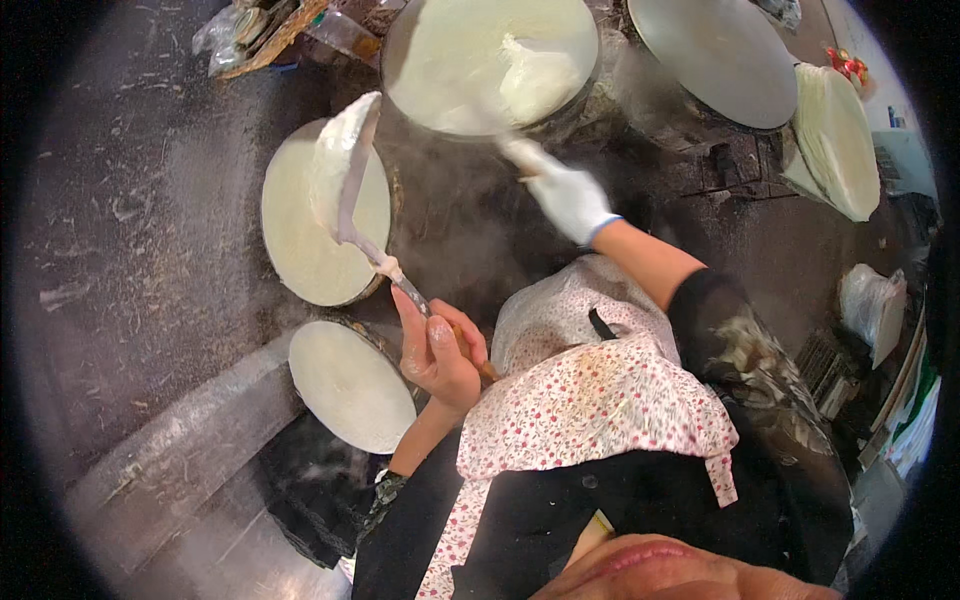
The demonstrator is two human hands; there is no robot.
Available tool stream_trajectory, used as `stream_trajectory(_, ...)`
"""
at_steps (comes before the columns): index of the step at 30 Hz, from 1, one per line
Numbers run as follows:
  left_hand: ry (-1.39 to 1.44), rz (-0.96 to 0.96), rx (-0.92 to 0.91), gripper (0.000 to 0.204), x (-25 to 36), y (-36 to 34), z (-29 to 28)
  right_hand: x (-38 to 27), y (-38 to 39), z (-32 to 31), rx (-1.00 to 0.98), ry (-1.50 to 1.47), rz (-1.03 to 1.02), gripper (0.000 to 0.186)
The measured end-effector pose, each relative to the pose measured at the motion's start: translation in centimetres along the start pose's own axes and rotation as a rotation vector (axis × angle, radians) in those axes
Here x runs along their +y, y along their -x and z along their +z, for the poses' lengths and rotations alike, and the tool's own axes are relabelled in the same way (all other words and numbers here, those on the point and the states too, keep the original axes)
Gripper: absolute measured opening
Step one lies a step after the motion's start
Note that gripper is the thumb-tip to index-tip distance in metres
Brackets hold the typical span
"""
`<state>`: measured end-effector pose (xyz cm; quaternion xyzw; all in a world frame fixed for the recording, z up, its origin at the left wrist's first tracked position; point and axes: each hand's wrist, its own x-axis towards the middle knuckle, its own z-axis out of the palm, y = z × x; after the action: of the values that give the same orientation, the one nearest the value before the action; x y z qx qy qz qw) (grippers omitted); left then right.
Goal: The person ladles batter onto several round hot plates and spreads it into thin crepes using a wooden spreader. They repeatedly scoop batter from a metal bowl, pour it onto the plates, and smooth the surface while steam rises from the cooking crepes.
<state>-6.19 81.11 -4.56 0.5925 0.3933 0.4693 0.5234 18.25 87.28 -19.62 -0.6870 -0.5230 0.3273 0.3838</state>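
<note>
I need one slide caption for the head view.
Bare left hand holds a blade loaded with white paste; gloved right hand holds a blurred tool at a coated round griddle.

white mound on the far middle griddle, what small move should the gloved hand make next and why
Probably draw the blurred tool in the gloved right hand through the white mound to spread it leftward: the mound sits thick toward the right of the griddle, the layer to its left looks thinner, and the tool appears over the near edge.

A head-worn fisheye looks down from close above the apron (600,405), its exact tilt hard to judge.
</note>
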Motion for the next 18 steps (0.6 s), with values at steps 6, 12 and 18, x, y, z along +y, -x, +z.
stream_trajectory(6,-0.002,-0.063,-0.003,0.063,0.8,-0.5,1.5,0.8,0.0,-5.5,0.186,-0.053,0.288,0.046)
stream_trajectory(12,-0.029,-0.062,0.029,0.064,1.8,-0.6,5.3,2.8,-0.3,-8.2,0.085,0.059,-0.008,0.05)
stream_trajectory(18,0.037,-0.059,0.037,0.066,2.1,-1.4,8.7,2.0,-1.5,-9.0,0.1,0.063,0.022,0.039)
